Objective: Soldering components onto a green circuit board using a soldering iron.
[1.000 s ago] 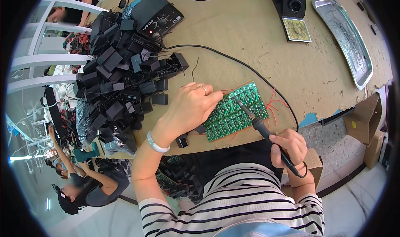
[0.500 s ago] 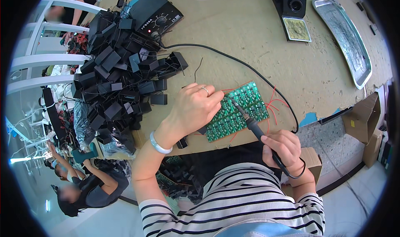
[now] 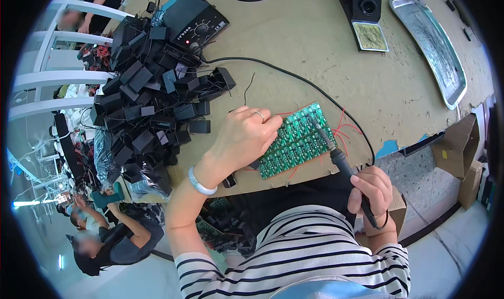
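A green circuit board (image 3: 296,152) packed with small components lies near the front edge of the bench. My left hand (image 3: 251,133) is closed over the board's upper left side, fingers bent down; whatever they pinch is hidden beneath them. In my right hand (image 3: 371,193) is a soldering iron (image 3: 342,162), gripped by its dark handle. Its metal tip points up and left, over the upper right part of the board; whether it touches is too small to tell. Thin red wires (image 3: 344,133) stick out from the board's right side.
Black plastic housings (image 3: 142,96) pile up on the left, against a soldering station (image 3: 197,23). Its black cable (image 3: 310,81) arcs round the board to the right. An iron stand (image 3: 365,7) with a sponge and a metal tray (image 3: 436,57) stand far right. Co-workers sit at left.
My right hand has moved right with the soldering iron, and the tip has shifted right across the board. My left hand stays almost in place.
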The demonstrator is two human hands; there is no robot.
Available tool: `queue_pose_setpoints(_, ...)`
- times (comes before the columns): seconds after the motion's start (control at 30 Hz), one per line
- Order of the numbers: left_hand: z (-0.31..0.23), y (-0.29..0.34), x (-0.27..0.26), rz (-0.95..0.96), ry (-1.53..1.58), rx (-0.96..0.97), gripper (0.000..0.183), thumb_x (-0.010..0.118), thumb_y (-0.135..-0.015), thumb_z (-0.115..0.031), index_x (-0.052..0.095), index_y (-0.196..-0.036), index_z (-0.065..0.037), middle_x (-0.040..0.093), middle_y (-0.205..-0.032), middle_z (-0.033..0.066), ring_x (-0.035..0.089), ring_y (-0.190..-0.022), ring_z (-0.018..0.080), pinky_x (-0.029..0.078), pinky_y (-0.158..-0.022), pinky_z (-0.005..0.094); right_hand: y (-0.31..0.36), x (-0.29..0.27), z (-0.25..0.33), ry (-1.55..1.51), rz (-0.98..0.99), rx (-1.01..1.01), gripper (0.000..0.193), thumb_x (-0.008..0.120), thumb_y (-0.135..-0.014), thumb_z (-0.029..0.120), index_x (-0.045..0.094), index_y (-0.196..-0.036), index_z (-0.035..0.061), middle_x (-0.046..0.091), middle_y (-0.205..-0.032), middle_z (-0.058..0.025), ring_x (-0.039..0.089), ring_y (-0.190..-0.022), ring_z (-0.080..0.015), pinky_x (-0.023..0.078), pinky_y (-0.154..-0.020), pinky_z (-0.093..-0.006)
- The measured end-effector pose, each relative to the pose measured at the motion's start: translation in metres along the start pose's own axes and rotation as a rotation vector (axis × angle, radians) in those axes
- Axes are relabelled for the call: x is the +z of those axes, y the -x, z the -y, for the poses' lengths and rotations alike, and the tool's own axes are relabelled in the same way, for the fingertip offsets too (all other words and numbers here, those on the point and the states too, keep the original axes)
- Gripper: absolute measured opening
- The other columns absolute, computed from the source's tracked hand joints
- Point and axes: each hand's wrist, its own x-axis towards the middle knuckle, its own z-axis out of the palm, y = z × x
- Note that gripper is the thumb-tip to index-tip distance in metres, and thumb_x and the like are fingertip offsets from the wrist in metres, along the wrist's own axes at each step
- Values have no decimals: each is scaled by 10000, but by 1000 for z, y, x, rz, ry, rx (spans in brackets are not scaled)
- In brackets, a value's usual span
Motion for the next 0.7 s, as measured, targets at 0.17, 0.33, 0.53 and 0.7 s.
queue_pose_setpoints(0.17,-2,-2,-4,34,-21,-26,125,750,-789,-89,634,-832,-70,553,-710,61,643,-694,259,513,-652,390,2,-1,2,-6,27,28,301,672,-746,-39,666,-1041,21,658,-812,-66,643,-633,-221,539,-566,-326)
queue_pose_setpoints(0.33,-2,-2,-7,39,-32,-33,109,746,-803,-94,647,-841,-70,548,-707,61,641,-695,261,514,-640,392,2,-1,2,3,-2,22,284,673,-749,-34,670,-1028,22,658,-805,-64,641,-626,-218,536,-561,-323)
queue_pose_setpoints(0.53,-2,-5,-14,34,-24,-88,115,757,-863,-129,679,-911,-58,591,-827,72,634,-728,264,527,-639,380,1,-3,4,23,-14,13,310,668,-721,-41,664,-1025,22,651,-782,-61,637,-612,-216,533,-550,-324)
queue_pose_setpoints(0.7,13,-13,-12,-453,-133,-347,225,769,-903,-171,674,-1023,-6,669,-941,103,675,-782,225,555,-668,346,1,-6,5,30,-26,13,334,658,-701,-49,659,-1028,23,650,-781,-62,637,-610,-214,528,-543,-325)
